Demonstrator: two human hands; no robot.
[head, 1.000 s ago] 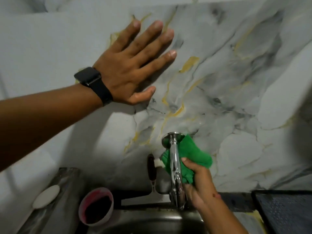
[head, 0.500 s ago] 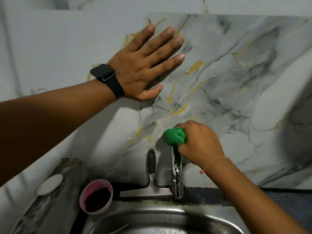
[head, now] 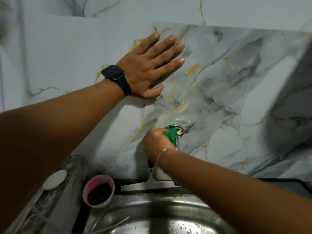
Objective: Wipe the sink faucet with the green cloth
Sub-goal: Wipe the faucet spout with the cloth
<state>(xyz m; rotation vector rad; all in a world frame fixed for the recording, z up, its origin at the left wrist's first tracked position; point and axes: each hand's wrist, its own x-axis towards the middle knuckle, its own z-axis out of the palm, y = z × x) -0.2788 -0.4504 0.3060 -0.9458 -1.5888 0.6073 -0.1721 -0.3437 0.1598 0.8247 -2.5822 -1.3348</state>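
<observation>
The right hand (head: 156, 141), clamped on the cloth (head: 171, 134), rubs the faucet (head: 179, 130) top, left hand (head: 146, 71) spread flat on the wall (head: 236, 85); next, I judge, the spout below.

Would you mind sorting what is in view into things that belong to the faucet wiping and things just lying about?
In use: green cloth, faucet, right hand gripping the cloth, left hand flat on the wall.

Lying about: pink cup, squeegee, white soap, sink.
</observation>
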